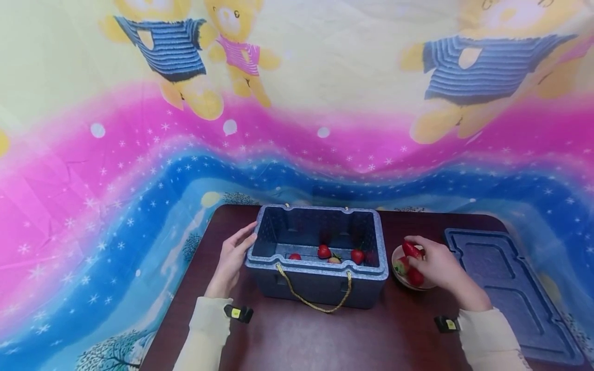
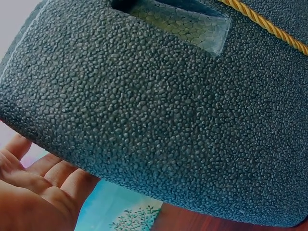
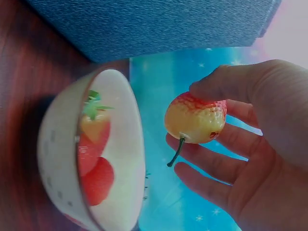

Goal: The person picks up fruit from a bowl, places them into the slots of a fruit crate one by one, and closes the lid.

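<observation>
In the head view, my left hand (image 1: 233,258) rests against the left side of the dark foam box (image 1: 320,288), fingers extended near its rim. The left wrist view shows those fingers (image 2: 65,175) partly hidden behind the box's edge. Inside the box lie several strawberries (image 1: 324,251). My right hand (image 1: 438,264) pinches a strawberry (image 3: 195,118) between thumb and fingers. It is red on top and yellowish around its dark stem. Close by stands a white bowl (image 3: 57,159), with more strawberries (image 3: 97,180) in it, one with green leaves.
A dark lid (image 1: 506,288) lies flat on the right of the brown table (image 1: 320,340). A yellow rope handle (image 1: 313,304) hangs on the box's front. Behind the table hangs a cloth (image 1: 325,154) printed with bears.
</observation>
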### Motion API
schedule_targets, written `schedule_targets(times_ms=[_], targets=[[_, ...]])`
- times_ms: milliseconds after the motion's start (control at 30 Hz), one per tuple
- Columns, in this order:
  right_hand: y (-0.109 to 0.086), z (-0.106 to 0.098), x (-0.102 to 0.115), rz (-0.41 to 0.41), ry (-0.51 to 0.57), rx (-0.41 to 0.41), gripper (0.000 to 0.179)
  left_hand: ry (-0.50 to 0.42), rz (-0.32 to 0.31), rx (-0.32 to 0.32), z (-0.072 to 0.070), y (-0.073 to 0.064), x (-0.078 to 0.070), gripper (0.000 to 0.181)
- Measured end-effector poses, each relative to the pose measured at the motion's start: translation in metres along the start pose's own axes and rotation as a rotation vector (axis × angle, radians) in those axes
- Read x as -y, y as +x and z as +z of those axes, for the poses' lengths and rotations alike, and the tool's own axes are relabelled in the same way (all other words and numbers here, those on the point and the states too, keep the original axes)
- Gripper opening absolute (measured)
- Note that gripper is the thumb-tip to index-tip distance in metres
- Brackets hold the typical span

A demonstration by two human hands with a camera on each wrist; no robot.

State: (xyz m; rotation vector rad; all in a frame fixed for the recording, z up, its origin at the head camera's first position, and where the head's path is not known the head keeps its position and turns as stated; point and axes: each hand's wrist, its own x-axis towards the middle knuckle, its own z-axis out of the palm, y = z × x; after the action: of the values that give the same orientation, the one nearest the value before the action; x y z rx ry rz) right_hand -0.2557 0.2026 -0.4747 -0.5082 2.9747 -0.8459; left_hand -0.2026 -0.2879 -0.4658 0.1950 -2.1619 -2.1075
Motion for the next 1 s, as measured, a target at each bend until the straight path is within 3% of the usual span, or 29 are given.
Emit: schedule_targets(times_ms=[633, 1000], targets=[[0.012, -0.039, 0.019, -0.06, -0.028, -0.032, 0.058, -0.014, 0.006, 0.0, 0.001, -0.002, -0.003, 0.045], [0.018, -0.054, 0.038, -0.205, -0.079, -0.114, 0.059, -0.01, 0.008, -0.001, 0.0, -0.001, -0.002, 0.045]])
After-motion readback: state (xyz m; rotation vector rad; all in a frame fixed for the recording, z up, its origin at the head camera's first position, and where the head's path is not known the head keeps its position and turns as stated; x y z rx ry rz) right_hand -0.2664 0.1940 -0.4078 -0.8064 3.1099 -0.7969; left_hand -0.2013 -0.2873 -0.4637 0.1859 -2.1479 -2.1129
